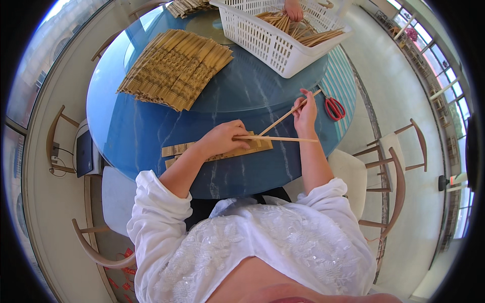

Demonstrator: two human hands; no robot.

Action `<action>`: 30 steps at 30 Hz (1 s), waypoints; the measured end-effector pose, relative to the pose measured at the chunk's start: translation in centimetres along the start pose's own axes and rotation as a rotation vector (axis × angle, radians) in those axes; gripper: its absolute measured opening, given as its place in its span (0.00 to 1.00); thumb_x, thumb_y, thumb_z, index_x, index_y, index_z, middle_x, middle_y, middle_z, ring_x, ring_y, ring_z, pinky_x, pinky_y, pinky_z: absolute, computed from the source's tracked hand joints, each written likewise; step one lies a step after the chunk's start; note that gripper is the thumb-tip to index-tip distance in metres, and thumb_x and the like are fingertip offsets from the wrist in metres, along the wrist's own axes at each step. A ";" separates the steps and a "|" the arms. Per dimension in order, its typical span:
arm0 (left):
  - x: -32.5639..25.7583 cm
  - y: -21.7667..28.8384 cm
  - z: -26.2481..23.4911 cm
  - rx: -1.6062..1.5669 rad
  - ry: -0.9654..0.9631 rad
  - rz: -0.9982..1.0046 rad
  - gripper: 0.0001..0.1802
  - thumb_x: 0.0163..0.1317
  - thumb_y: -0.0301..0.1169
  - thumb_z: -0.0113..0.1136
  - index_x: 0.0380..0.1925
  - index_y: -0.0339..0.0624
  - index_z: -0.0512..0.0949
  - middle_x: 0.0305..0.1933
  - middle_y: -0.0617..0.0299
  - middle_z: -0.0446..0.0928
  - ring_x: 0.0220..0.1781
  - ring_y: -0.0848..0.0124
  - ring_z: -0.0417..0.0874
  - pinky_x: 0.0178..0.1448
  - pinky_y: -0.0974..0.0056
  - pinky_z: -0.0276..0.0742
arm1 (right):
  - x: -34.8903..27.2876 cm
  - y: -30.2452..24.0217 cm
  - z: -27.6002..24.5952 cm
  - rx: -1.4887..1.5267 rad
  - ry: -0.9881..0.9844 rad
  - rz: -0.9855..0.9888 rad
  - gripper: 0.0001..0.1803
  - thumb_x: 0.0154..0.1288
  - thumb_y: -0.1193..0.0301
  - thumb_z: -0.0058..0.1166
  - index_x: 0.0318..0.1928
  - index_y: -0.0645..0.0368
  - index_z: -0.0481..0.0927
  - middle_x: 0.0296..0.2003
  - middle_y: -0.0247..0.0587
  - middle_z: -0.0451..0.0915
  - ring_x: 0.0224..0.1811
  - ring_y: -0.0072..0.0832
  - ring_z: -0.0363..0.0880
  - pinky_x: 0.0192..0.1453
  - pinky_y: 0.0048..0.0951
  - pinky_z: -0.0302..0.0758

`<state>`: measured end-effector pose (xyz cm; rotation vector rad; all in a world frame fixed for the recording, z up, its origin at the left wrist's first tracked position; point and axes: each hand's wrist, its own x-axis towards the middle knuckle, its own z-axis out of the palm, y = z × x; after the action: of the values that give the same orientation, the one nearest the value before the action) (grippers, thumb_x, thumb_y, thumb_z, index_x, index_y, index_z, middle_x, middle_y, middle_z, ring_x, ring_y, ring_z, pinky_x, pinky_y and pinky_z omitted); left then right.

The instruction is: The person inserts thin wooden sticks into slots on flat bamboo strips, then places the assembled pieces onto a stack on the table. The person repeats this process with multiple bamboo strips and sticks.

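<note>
My left hand (225,139) rests on gold-brown printed paper sleeves (261,145) lying on the table close to me. Its fingers close on a pale wooden chopstick (288,138) that points right. My right hand (306,112) pinches a second chopstick (283,120), slanted, its lower end at the sleeves by my left fingertips. Whether that end is inside a sleeve I cannot tell. Red-handled scissors (334,108) lie just right of my right hand.
A large stack of printed sleeves (177,68) lies at the far left of the round blue table (242,113). At the back, a white slotted basket (268,43) holds many chopsticks (319,38), with another person's hand (293,10) in it. Chairs (394,192) stand around.
</note>
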<state>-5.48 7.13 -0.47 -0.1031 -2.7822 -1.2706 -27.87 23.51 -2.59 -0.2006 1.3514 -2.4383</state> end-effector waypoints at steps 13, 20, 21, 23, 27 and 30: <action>-0.1 0.7 0.3 0.038 0.054 -0.095 0.14 0.57 0.35 0.65 0.40 0.39 0.80 0.39 0.58 0.75 0.40 0.60 0.78 0.44 0.61 0.74 | 0.0 0.0 0.0 -0.065 -0.028 -0.017 0.19 0.74 0.56 0.38 0.46 0.58 0.73 0.16 0.31 0.67 0.12 0.14 0.54 0.16 0.19 0.53; -0.6 0.3 0.2 -0.005 0.090 -0.070 0.11 0.59 0.33 0.62 0.35 0.36 0.78 0.38 0.57 0.73 0.40 0.59 0.78 0.44 0.60 0.73 | -0.1 0.0 0.4 -0.053 -0.038 -0.021 0.19 0.74 0.56 0.37 0.47 0.58 0.73 0.17 0.32 0.68 0.13 0.15 0.55 0.17 0.19 0.54; -0.8 0.3 0.1 -0.005 0.089 -0.075 0.10 0.59 0.33 0.62 0.35 0.36 0.78 0.38 0.57 0.73 0.40 0.59 0.77 0.44 0.60 0.73 | -0.2 0.1 0.6 -0.044 -0.040 -0.021 0.19 0.74 0.56 0.37 0.47 0.58 0.72 0.17 0.33 0.69 0.13 0.15 0.55 0.17 0.19 0.55; -0.7 0.4 -0.1 -0.017 0.098 -0.076 0.10 0.59 0.32 0.62 0.35 0.36 0.77 0.38 0.57 0.73 0.39 0.59 0.77 0.43 0.60 0.72 | -0.1 -0.1 0.8 -0.021 -0.054 -0.033 0.19 0.74 0.56 0.37 0.48 0.58 0.72 0.18 0.34 0.69 0.13 0.15 0.55 0.17 0.19 0.55; -0.9 0.5 -0.3 -0.080 0.157 -0.049 0.09 0.59 0.30 0.62 0.34 0.35 0.77 0.37 0.57 0.71 0.36 0.60 0.76 0.41 0.61 0.72 | -0.3 0.1 1.0 0.010 -0.077 -0.045 0.19 0.74 0.55 0.37 0.49 0.58 0.71 0.20 0.35 0.71 0.13 0.15 0.57 0.18 0.20 0.59; -1.1 0.7 -0.6 -0.117 0.213 -0.028 0.09 0.59 0.28 0.63 0.33 0.34 0.76 0.37 0.57 0.71 0.34 0.60 0.75 0.39 0.62 0.71 | -0.3 0.2 1.2 0.019 -0.104 -0.032 0.19 0.74 0.55 0.38 0.49 0.58 0.70 0.21 0.36 0.71 0.14 0.16 0.58 0.19 0.21 0.61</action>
<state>-4.34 7.08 0.33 0.0613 -2.5398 -1.3629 -27.22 22.59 -2.15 -0.3418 1.2893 -2.4298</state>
